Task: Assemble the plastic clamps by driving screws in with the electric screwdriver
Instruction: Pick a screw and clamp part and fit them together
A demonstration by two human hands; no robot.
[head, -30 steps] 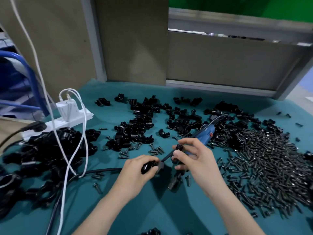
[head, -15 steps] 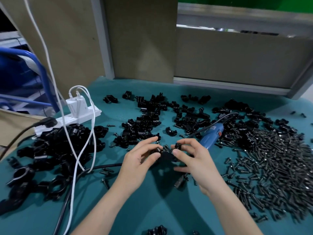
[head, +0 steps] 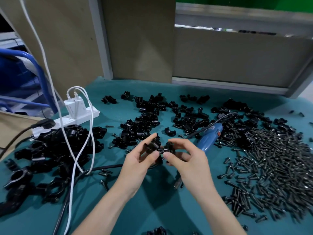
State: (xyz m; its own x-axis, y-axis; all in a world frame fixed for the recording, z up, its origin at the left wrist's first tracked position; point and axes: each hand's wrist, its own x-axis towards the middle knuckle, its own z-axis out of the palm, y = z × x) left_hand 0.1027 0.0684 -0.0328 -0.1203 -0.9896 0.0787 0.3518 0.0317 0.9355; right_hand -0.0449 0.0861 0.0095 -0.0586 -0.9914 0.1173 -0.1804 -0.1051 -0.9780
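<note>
While your left hand point(head: 138, 161) curls its fingers around one black plastic clamp half point(head: 152, 144), your right hand point(head: 188, 160) pinches a second black piece point(head: 169, 147) right beside it, above the teal table mat point(head: 152, 200). Just behind your right hand lies the blue electric screwdriver point(head: 210, 138), next to the heap of dark metal screws point(head: 274, 160). Farther back lie loose black clamp parts point(head: 149, 116).

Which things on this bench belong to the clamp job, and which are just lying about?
Job: clamp halves, pinched between left hand and right hand; blue screwdriver; screw pile; loose clamp parts.
Lying about: white charger; white cables; blue pipe.
</note>
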